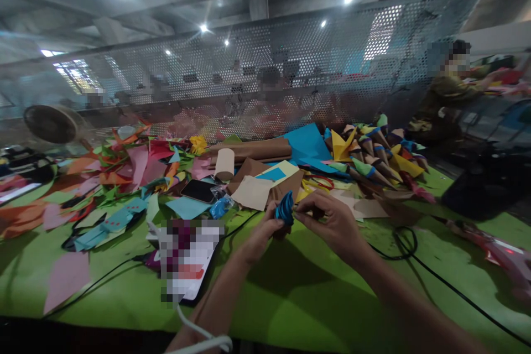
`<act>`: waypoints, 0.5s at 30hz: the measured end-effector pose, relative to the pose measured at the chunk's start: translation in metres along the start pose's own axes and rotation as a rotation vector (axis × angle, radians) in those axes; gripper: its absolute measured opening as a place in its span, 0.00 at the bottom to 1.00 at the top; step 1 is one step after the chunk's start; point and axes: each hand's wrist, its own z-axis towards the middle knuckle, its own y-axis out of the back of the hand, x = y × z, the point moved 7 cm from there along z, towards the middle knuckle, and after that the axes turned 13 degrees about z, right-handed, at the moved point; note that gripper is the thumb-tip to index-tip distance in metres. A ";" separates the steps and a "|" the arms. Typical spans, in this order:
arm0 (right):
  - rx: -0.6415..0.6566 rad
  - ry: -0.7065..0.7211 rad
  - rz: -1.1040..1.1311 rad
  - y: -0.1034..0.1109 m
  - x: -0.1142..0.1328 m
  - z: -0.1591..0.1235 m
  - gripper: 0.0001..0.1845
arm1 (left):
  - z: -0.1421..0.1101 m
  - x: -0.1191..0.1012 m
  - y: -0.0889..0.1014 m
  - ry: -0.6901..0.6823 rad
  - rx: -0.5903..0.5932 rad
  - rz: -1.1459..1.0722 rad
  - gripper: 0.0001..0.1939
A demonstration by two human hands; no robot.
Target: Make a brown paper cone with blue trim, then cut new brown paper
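Note:
Low over the green tabletop, a piece of blue pleated paper point(285, 209) is gripped between the thumb and fingers of my left hand point(267, 227). Its layers are twisted or stacked in ridges. Right beside it, my right hand point(332, 218) is closed in a pinch, fingertips at the paper's right edge. Whatever lies between those fingertips is too small to make out. Just behind my hands are a beige paper sheet point(253, 192) and a pale yellow sheet point(286, 173) with a blue rectangle on it.
A phone point(198, 191) and a white device point(203, 265) lie left of my hands. Coloured paper point(136, 166) is heaped at the back left, wrapped paper cones point(377, 157) at the back right. A black cable point(448, 282) and pinkish tool point(498, 249) lie right. Another person point(443, 94) works beyond.

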 end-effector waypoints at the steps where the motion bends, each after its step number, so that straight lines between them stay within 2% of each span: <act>1: -0.005 -0.001 0.010 0.000 0.000 0.000 0.01 | 0.001 0.000 0.000 -0.007 -0.003 0.024 0.21; 3: -0.014 0.004 0.028 0.001 0.000 0.000 0.01 | 0.002 0.000 0.001 -0.014 -0.007 0.082 0.21; 10: 0.033 0.047 0.045 -0.007 0.006 -0.003 0.04 | -0.002 -0.009 0.001 -0.049 -0.050 0.348 0.11; 15: -0.068 0.045 -0.008 -0.001 0.007 -0.003 0.07 | -0.005 -0.017 0.000 -0.045 -0.088 0.404 0.10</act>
